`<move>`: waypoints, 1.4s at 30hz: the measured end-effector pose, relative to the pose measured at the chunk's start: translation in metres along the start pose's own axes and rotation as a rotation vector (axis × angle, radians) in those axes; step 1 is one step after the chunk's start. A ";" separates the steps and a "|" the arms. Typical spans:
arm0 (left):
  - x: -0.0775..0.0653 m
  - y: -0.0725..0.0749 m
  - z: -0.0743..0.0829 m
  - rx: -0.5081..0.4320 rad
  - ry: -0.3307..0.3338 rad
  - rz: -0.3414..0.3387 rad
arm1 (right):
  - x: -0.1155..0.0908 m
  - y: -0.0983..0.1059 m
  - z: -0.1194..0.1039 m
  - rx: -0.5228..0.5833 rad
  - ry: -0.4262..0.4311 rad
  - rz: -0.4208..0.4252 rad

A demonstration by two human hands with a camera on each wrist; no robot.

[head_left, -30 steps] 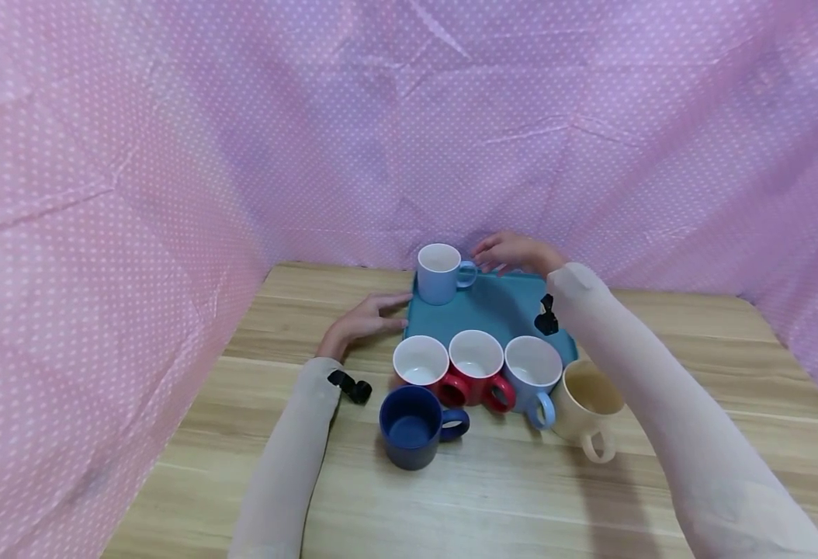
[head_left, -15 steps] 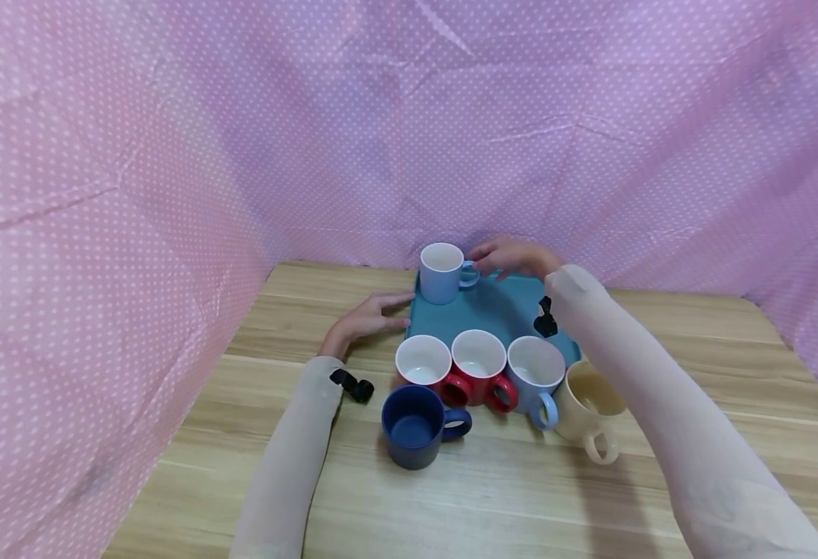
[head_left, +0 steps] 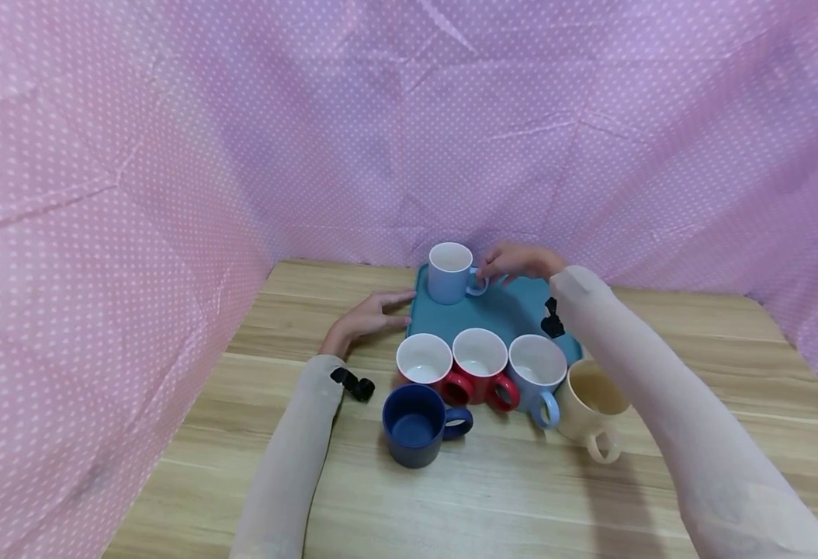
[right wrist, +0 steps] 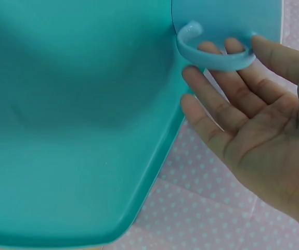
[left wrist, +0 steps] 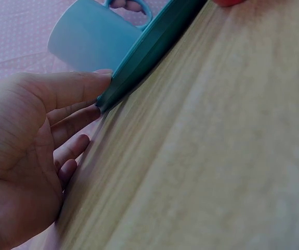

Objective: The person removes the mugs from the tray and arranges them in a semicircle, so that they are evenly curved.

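Note:
A light blue mug (head_left: 448, 283) with a white inside stands upright at the far left of the teal tray (head_left: 493, 314). My right hand (head_left: 518, 262) pinches its handle (right wrist: 217, 60): two fingers pass through the loop and the thumb lies at its upper end. At the tray's left edge my left hand (head_left: 370, 314) has its fingers fairly straight and spread. In the left wrist view, the thumb tip (left wrist: 103, 75) touches the tray's rim, with other fingertips right beside the rim's underside.
Two red mugs (head_left: 480, 373), another light blue mug (head_left: 531, 376) and a cream mug (head_left: 586, 411) stand in a row along the tray's near side. A navy mug (head_left: 412, 439) stands on the wooden table (head_left: 507, 497) in front. Pink dotted cloth (head_left: 409, 155) hangs close behind.
My right hand has come onto the light blue mug's handle, and that mug has shifted a little to the right on the tray. The left hand has stayed at the tray's edge.

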State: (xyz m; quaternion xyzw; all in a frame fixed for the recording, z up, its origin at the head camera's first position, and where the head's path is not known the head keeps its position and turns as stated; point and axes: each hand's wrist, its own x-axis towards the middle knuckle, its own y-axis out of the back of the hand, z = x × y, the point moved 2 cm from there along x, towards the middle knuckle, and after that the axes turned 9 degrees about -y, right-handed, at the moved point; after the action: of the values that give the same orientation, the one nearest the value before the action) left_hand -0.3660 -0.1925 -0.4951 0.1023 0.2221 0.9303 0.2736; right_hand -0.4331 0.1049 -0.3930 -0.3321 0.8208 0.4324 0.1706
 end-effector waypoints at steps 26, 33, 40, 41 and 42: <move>0.005 -0.004 0.002 0.017 -0.011 -0.010 | -0.005 -0.003 0.009 0.054 -0.015 -0.027; 0.005 -0.003 0.002 0.019 -0.004 -0.009 | -0.011 0.001 0.008 0.078 0.001 -0.019; 0.003 -0.001 0.000 0.029 0.007 -0.008 | -0.015 0.004 0.006 0.113 0.006 -0.013; 0.002 0.000 -0.001 0.029 0.008 -0.008 | -0.016 0.004 0.006 0.117 0.010 -0.010; 0.002 0.000 -0.001 0.027 0.008 -0.007 | -0.016 0.004 0.007 0.122 0.013 -0.001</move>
State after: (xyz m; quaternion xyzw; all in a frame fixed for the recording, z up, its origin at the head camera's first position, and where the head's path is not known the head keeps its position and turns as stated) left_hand -0.3676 -0.1915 -0.4957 0.1014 0.2362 0.9267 0.2743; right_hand -0.4243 0.1187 -0.3857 -0.3245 0.8464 0.3793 0.1854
